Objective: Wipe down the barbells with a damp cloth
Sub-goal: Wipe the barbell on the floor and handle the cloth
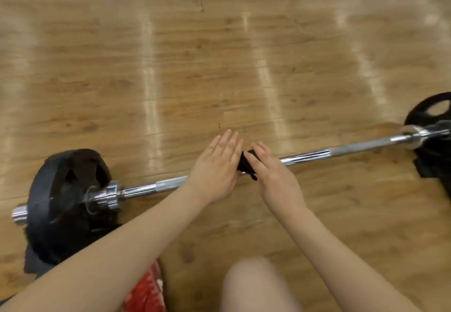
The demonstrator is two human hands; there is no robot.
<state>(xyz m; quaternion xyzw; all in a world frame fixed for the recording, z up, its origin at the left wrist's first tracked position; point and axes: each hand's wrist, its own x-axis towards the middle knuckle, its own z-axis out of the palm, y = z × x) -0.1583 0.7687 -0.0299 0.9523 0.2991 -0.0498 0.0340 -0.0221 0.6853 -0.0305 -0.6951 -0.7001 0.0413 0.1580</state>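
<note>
My bare knee sits nearest. My right hand pinches the dark cloth onto the barbell mid-shaft on the wooden floor. My left hand hovers beside it, fingers straight and together.

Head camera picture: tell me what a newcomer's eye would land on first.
A chrome barbell runs across the wooden floor from lower left to upper right, with a black plate on its left end and another at the right edge. At mid-bar two bare hands meet: the right hand presses a dark cloth on the bar, and the left hand lies flat with straight fingers beside it.
</note>
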